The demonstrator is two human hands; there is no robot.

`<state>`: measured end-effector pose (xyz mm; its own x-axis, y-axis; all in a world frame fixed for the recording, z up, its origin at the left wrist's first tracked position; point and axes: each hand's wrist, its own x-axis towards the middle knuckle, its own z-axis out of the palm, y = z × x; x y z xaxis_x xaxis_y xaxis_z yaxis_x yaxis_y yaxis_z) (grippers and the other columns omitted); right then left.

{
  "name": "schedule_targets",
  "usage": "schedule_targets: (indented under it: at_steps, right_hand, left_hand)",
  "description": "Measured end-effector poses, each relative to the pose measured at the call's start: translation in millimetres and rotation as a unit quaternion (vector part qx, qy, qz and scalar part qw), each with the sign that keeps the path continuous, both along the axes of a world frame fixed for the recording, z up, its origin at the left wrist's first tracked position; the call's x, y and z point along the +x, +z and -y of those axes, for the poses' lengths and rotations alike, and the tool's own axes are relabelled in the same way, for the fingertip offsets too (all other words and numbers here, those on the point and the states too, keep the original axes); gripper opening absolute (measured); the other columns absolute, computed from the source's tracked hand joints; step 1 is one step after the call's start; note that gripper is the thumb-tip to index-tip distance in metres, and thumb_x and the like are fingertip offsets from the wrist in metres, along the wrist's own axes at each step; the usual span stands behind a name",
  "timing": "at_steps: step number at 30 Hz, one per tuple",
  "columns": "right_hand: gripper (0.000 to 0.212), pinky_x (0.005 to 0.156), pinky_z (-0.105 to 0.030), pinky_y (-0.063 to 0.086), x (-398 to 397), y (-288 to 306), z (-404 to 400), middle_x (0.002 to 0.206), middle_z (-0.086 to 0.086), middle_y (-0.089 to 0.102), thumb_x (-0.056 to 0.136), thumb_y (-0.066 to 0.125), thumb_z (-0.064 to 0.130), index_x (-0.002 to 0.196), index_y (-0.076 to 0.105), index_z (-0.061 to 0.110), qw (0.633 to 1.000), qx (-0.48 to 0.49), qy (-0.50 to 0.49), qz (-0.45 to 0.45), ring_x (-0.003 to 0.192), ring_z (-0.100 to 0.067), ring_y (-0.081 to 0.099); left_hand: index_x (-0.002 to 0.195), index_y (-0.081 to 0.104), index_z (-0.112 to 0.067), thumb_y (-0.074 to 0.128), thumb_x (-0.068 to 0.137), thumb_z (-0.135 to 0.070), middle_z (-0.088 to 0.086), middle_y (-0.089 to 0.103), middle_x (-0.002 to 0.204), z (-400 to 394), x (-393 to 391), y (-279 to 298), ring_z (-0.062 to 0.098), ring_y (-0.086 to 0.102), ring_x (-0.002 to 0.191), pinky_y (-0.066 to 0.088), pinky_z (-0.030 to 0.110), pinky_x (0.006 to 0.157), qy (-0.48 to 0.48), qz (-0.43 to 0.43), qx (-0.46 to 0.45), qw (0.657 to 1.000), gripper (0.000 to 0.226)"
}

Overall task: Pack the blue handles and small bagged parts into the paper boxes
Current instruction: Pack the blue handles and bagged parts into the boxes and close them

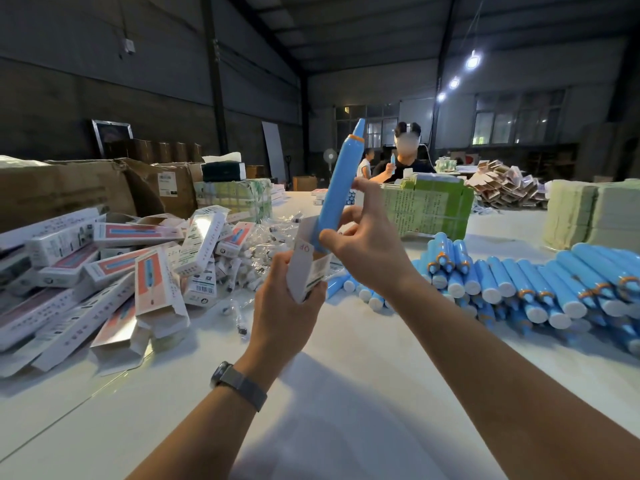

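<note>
My left hand (287,289) grips a white paper box (306,263) upright in the air, its top flap open. My right hand (363,244) holds a blue handle (341,181) with an orange ring near its tip. The handle's lower end sits in the box's open mouth and the tip points up. A pile of blue handles (519,282) lies on the white table to the right. Paper boxes (114,271) are heaped on the left. Small bagged parts (263,240) in clear plastic lie behind the boxes.
Brown cartons (69,188) stand at the far left. Green strapped bundles (429,206) and pale stacks (588,213) sit at the table's back. A person (403,157) sits across the table holding a blue handle. Bare white tabletop (346,393) lies under my arms.
</note>
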<state>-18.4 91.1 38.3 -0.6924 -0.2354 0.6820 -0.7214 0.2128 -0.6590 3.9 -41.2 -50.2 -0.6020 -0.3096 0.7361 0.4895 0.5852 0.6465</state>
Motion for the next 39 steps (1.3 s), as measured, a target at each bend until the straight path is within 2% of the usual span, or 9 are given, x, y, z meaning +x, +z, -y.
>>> schedule_targets:
  at_steps: [7, 10, 15, 19, 23, 26, 29, 33, 39]
  right_hand:
    - [0.102, 0.067, -0.028, 0.058, -10, -8, 4, 0.099, 0.001, 0.052, 0.079, 0.078, 0.014, 0.146, 0.006, 0.043, 0.998, 0.014, 0.054, 0.025, 0.077, -0.019, 0.066]
    - [0.089, 0.062, -0.023, 0.054, -12, -8, 4, 0.101, -0.004, 0.055, 0.084, 0.070, 0.004, 0.146, 0.017, 0.039, 0.997, -0.018, 0.074, 0.007, 0.067, -0.009, 0.063]
    - [0.079, 0.066, -0.025, 0.057, -11, -11, 7, 0.109, -0.001, 0.057, 0.085, 0.069, 0.004, 0.145, 0.026, 0.032, 0.997, 0.011, 0.068, -0.043, 0.083, -0.007, 0.062]
    - [0.063, 0.064, -0.022, 0.056, -15, -16, 5, 0.097, 0.002, 0.058, 0.090, 0.065, 0.014, 0.139, 0.035, 0.041, 0.997, -0.003, 0.069, -0.023, 0.071, -0.003, 0.062]
    - [0.030, 0.058, -0.024, 0.052, -21, -43, 19, 0.081, 0.002, 0.059, 0.092, 0.058, 0.011, 0.116, 0.055, 0.028, 0.997, -0.078, 0.027, 0.002, 0.060, -0.004, 0.055]
    - [0.026, 0.072, -0.034, 0.053, -29, -79, 43, 0.084, 0.000, 0.065, 0.090, 0.056, 0.010, 0.110, 0.064, 0.025, 0.997, 0.070, -0.017, 0.028, 0.071, -0.008, 0.060]
    - [0.031, 0.094, -0.039, 0.047, -40, -106, 75, 0.113, -0.005, 0.063, 0.093, 0.053, 0.025, 0.122, 0.063, 0.028, 0.951, 0.307, 0.024, 0.029, 0.104, -0.023, 0.057]
    - [0.047, 0.079, -0.039, 0.037, -43, -110, 113, 0.119, -0.012, 0.058, 0.088, 0.031, 0.048, 0.120, 0.059, 0.025, 0.864, 0.501, 0.017, -0.051, 0.106, -0.034, 0.047]
    - [0.028, 0.067, -0.034, 0.037, -38, -105, 122, 0.098, -0.012, 0.065, 0.089, 0.050, 0.039, 0.099, 0.065, 0.017, 0.905, 0.422, -0.041, -0.034, 0.092, -0.032, 0.057]
  left_hand:
    - [0.098, 0.037, -0.046, 0.075, 0.084, -0.019, -0.018, 0.054, 0.093, 0, 1, 0, -0.008, 0.054, 0.090, 0.044, 0.005, 0.058, -0.008, -0.003, 0.009, 1.000, 0.049]
    - [0.105, 0.040, -0.034, 0.073, 0.086, -0.017, -0.013, 0.055, 0.096, -1, -1, 1, 0.002, 0.058, 0.088, 0.045, 0.004, 0.059, -0.018, 0.006, 0.033, 0.999, 0.042]
    - [0.108, 0.041, -0.029, 0.073, 0.087, -0.016, -0.006, 0.056, 0.099, 1, -1, 1, 0.007, 0.058, 0.089, 0.043, 0.001, 0.060, -0.011, 0.006, 0.040, 0.999, 0.040]
    - [0.109, 0.039, -0.029, 0.073, 0.087, -0.015, -0.003, 0.056, 0.105, 6, -4, 2, 0.013, 0.058, 0.090, 0.048, 0.008, 0.058, 0.006, -0.009, 0.049, 0.999, 0.042]
    - [0.111, 0.041, -0.022, 0.071, 0.088, -0.018, -0.004, 0.054, 0.108, 19, -7, 5, 0.021, 0.056, 0.094, 0.050, 0.016, 0.065, 0.087, -0.046, 0.098, 0.990, 0.038]
    - [0.124, 0.041, -0.014, 0.071, 0.090, -0.023, 0.004, 0.055, 0.122, 32, -7, 9, 0.018, 0.051, 0.106, 0.052, 0.028, 0.077, 0.146, -0.082, 0.126, 0.978, 0.046]
    - [0.128, 0.040, -0.018, 0.069, 0.091, -0.028, 0.009, 0.054, 0.132, 38, -7, 11, 0.015, 0.047, 0.111, 0.048, 0.028, 0.081, 0.186, -0.099, 0.129, 0.969, 0.049]
    - [0.130, 0.040, -0.020, 0.071, 0.090, -0.029, 0.009, 0.054, 0.132, 46, -7, 11, 0.017, 0.049, 0.114, 0.048, 0.032, 0.084, 0.222, -0.099, 0.119, 0.963, 0.051]
    - [0.124, 0.034, -0.032, 0.072, 0.089, -0.027, 0.009, 0.053, 0.132, 45, -4, 16, 0.015, 0.048, 0.114, 0.047, 0.026, 0.084, 0.222, -0.130, 0.130, 0.958, 0.052]
